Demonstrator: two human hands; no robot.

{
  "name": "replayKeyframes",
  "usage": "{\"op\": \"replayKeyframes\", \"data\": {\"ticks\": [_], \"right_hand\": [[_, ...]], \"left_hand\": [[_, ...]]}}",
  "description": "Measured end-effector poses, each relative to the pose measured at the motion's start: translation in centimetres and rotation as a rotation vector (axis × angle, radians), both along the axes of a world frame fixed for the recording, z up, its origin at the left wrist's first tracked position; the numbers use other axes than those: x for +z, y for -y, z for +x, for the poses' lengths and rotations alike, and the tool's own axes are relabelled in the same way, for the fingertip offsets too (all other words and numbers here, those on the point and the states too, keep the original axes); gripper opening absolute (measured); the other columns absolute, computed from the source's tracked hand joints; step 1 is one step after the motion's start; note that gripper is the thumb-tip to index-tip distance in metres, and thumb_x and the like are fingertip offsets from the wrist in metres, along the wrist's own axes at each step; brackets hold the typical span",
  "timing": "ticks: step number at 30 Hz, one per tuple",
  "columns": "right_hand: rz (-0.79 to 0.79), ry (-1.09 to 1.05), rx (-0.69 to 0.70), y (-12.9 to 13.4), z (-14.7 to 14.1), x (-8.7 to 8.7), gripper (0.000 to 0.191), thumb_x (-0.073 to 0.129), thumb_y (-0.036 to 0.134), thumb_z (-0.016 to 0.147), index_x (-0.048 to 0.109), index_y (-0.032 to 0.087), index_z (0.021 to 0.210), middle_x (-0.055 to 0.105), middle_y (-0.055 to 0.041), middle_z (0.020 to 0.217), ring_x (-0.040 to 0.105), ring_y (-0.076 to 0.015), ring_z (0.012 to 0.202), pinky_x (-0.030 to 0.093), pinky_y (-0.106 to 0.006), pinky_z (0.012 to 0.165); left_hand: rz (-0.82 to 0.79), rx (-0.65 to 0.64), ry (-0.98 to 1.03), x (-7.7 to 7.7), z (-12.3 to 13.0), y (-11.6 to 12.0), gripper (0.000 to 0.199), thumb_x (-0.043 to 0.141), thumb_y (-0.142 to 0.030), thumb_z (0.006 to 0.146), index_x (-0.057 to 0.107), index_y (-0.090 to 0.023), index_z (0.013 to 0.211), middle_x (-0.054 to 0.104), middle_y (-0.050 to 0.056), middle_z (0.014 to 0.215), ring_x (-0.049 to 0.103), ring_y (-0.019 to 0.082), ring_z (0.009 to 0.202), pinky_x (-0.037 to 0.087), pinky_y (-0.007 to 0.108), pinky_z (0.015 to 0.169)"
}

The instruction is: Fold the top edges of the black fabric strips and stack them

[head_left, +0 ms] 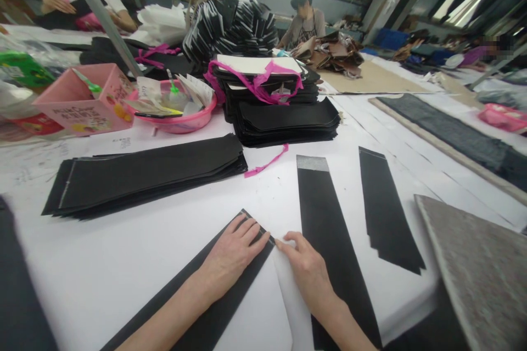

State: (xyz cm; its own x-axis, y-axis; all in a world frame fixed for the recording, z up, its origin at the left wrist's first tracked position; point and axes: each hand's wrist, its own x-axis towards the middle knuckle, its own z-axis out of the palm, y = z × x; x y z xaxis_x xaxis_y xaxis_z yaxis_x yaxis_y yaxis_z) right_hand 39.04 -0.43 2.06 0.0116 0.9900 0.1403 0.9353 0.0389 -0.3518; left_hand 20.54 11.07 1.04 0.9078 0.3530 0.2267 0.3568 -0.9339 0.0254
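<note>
Two hands work at the far end of one black strip [230, 293], which lies diagonally on the white work surface [123, 263]. The left hand [233, 252] rests palm down on the strip, fingers slightly spread, probably to prevent shifting. The right hand [308, 263] has curled fingers, with a fingertip at the right far corner, apparently to control that edge; whether they pinch it cannot be determined. A grey-ended strip [329, 230] lies to the right; a stack of black pieces [152, 175] lies beyond, at left, presumably within reach.
</note>
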Motion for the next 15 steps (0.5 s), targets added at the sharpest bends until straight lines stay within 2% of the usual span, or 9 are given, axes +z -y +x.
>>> {"op": "replayKeyframes", "data": {"ticks": [7,11,15], "right_hand": [[0.031,-0.217,-0.075,-0.8,-0.5,1.0,0.027,0.036,0.015,0.096,0.06,0.021,0.108,0.059,-0.0047,0.091,0.062,-0.0148,0.077,0.051,-0.025,0.071],[0.015,-0.182,-0.072,-1.3,-1.0,1.2,0.025,0.039,0.014,0.096,0.062,0.021,0.103,0.058,-0.0037,0.087,0.06,-0.0142,0.075,0.049,-0.024,0.069],[-0.001,-0.053,-0.052,-1.6,-1.5,0.9,0.023,0.049,0.011,0.091,0.062,0.026,0.104,0.057,-0.0019,0.088,0.058,-0.0134,0.075,0.045,-0.022,0.062]], "left_hand": [[-0.044,0.024,0.009,0.7,-0.3,-0.2,0.041,0.048,-0.016,0.091,0.048,-0.029,0.129,0.053,0.006,0.122,0.043,0.023,0.122,0.028,0.046,0.109],[-0.086,0.002,-0.008,0.7,-0.3,-0.4,0.04,0.044,-0.015,0.093,0.047,-0.027,0.131,0.056,0.005,0.118,0.048,0.02,0.117,0.027,0.045,0.11],[-0.098,0.007,0.031,0.3,-0.4,-0.2,0.039,0.042,-0.013,0.093,0.047,-0.02,0.131,0.057,0.006,0.118,0.048,0.019,0.116,0.027,0.046,0.111]]}}
